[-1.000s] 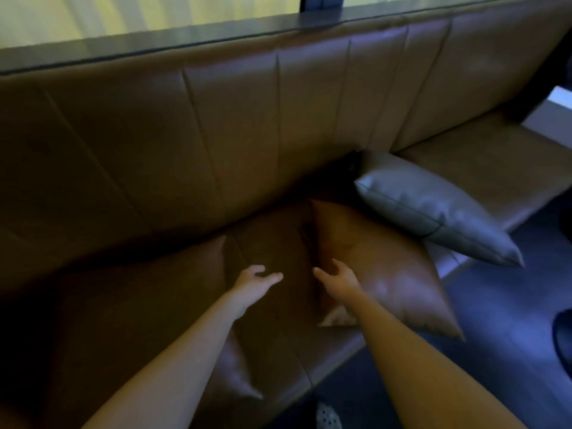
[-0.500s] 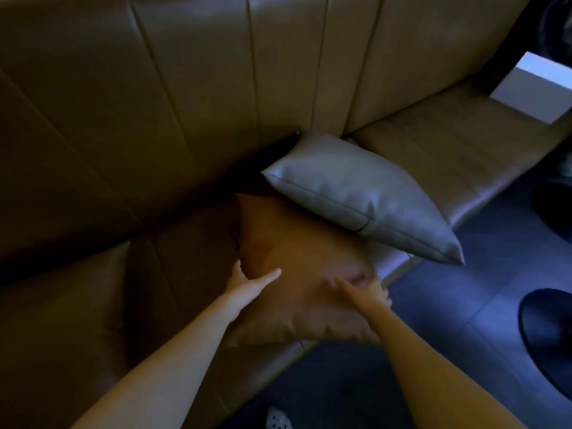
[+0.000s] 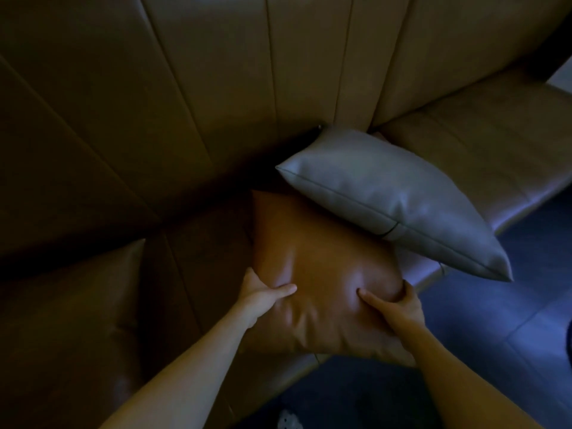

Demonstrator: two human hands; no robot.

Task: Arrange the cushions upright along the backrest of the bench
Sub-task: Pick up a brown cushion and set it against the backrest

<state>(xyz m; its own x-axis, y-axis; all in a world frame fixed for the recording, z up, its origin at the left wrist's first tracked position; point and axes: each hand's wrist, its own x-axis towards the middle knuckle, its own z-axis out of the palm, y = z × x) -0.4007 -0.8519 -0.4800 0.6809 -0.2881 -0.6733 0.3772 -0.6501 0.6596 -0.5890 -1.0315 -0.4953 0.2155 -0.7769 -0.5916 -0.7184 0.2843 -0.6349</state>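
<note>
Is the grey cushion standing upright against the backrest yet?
No. The grey cushion lies tilted, overlapping the brown cushion; only one corner nears the backrest.

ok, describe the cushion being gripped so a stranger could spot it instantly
Start at the brown bench's seat, near its front edge. The brown cushion lies flat there, left hand and right hand gripping it. Its neighbour overlapping its far-right side is a grey cushion.

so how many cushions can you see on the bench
3: a brown cushion gripped by both hands, a grey cushion overlapping its right side, another brown one far left. More may sit off-frame.
</note>
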